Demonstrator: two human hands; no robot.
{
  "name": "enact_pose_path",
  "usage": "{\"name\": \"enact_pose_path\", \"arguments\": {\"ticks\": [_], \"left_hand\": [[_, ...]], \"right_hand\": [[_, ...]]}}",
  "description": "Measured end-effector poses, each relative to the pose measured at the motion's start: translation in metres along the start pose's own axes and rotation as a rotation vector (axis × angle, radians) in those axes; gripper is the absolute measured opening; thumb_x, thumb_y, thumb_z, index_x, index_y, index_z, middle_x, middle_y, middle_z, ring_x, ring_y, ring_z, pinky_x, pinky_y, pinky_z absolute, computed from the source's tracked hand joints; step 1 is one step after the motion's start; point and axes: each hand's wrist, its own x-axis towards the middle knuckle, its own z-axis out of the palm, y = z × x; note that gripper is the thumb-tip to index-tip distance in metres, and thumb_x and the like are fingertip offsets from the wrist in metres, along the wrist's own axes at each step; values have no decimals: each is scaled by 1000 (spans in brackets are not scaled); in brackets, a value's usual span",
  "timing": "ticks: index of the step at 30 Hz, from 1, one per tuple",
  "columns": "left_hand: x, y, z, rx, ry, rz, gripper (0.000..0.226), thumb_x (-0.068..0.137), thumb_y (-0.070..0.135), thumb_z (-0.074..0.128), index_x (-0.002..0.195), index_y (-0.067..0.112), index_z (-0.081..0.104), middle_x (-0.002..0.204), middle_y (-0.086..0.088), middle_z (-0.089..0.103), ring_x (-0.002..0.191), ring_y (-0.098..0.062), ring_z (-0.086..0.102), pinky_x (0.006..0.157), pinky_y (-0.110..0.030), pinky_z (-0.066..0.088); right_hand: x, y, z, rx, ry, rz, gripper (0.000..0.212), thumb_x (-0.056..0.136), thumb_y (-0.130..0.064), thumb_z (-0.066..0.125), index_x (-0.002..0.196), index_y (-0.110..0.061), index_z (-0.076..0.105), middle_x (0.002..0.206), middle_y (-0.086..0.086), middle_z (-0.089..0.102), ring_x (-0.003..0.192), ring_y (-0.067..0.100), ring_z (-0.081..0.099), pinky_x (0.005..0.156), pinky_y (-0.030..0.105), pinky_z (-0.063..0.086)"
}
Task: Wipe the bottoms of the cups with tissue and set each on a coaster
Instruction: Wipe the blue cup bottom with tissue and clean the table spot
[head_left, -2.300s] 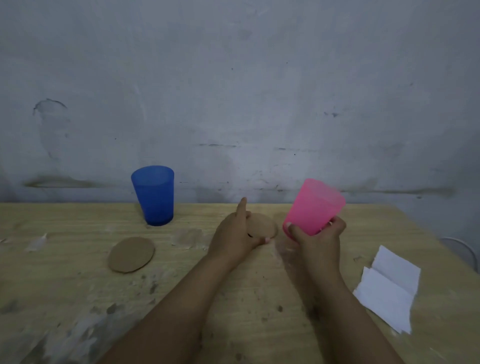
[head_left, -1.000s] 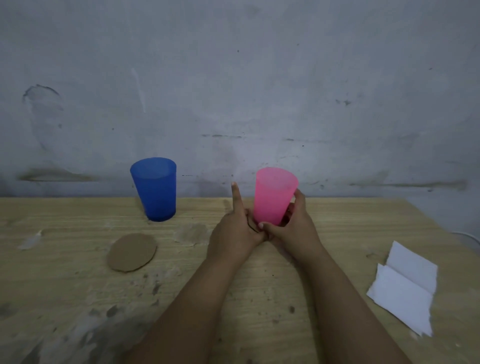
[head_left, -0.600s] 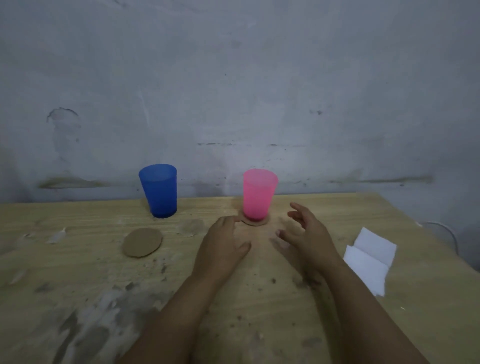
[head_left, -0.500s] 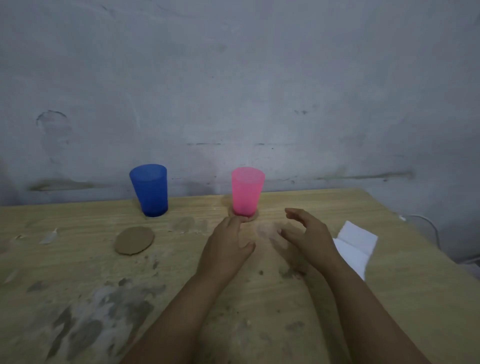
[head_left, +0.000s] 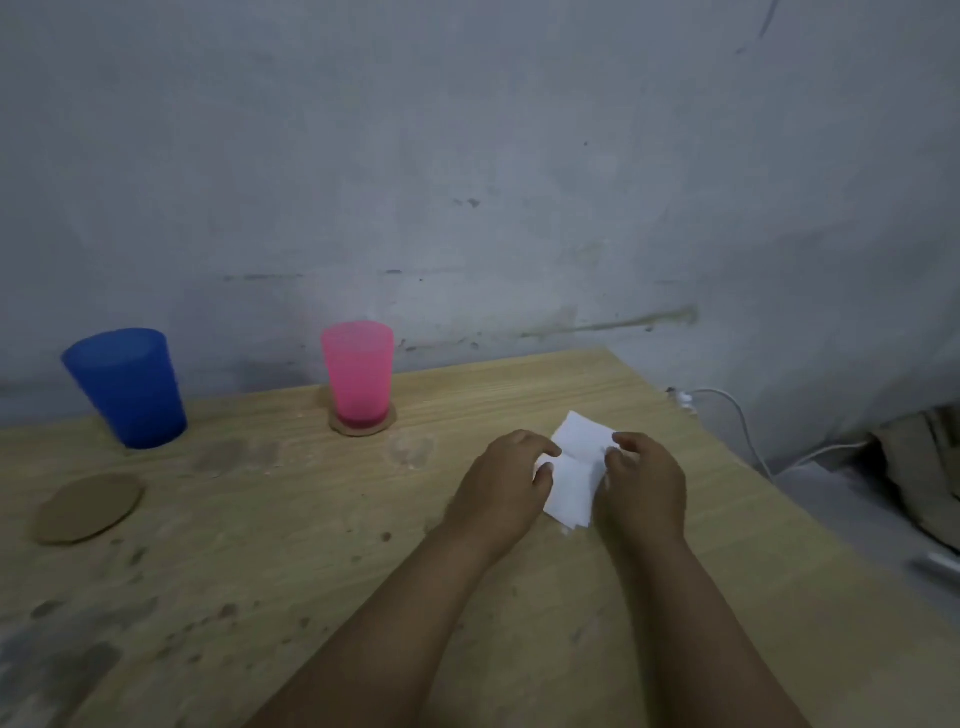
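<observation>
A pale grey wall (head_left: 519, 156) rises behind a wooden table (head_left: 260, 571), its plaster scuffed, with dark smears and a brownish streak low down. The tabletop is light, grainy wood, blotched with grey stains towards the near left. Past the table's right edge a white cable (head_left: 743, 426) trails down to a grey floor (head_left: 857, 514). The light is dim.

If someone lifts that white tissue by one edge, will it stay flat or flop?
The thin folded white tissue would probably droop, since it already creases where it lies on the wooden table. It looks very light, so a nudge would likely slide it.
</observation>
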Motion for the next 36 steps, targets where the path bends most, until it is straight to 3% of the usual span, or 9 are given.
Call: {"name": "enact_pose_path", "arguments": {"ticks": [4,11,14,17,20,23,26,31,36], "left_hand": [[15,2,22,3,-1,-4,27,94,19,48,117,17,61,121,1,59,112,-15,52,94,-28,40],[22,-8,40,119,40,-30,36,93,29,51,126,17,55,129,-1,54,119,-16,46,103,-28,32],[21,-9,43,200,10,1,37,94,31,49,126,16,55,126,-2,55,116,-17,46,100,-27,32],[21,-10,43,223,17,15,35,94,33,47,124,17,55,121,0,56,112,-16,47,97,-27,33],[21,-11,44,223,14,28,33,94,33,45,121,18,57,117,1,58,108,-14,48,95,-27,34],[20,-10,44,217,32,34,31,93,34,46,117,19,59,114,2,59,106,-14,49,93,-26,35],[21,-11,45,205,24,27,32,93,34,47,118,18,57,116,0,58,109,-17,49,96,-28,35],[21,-11,45,173,43,-18,34,91,33,51,120,14,53,120,-3,56,112,-19,47,98,-30,34],[22,-12,43,209,40,-38,38,91,36,50,121,14,53,124,-2,53,121,-20,42,104,-32,31]], "right_hand": [[8,5,8,-143,10,-58,32,87,-22,54,115,-8,61,111,15,66,104,32,57,86,36,45],[12,13,13,-190,-1,-96,38,88,-31,55,121,-12,55,115,10,63,113,30,50,91,37,42],[12,11,13,-42,-40,-100,32,87,-22,57,118,-16,57,107,6,65,108,26,54,86,38,47],[10,6,13,155,-105,-79,31,85,-10,57,114,-19,60,101,2,66,97,18,58,76,29,45],[7,1,10,380,-158,-75,33,84,-2,56,108,-23,59,93,-6,66,90,12,61,76,24,49],[4,-4,8,540,-206,-97,44,82,4,57,111,-29,55,99,-11,62,84,9,61,61,6,46],[5,-3,7,573,-232,-81,66,78,11,57,130,-27,44,118,-4,52,88,12,57,57,1,42],[14,2,0,565,-173,-27,97,76,13,58,147,-33,9,121,3,44,97,11,58,69,15,46],[18,7,3,589,-174,11,102,77,14,58,146,-36,2,123,4,49,89,10,63,74,23,48]]}}
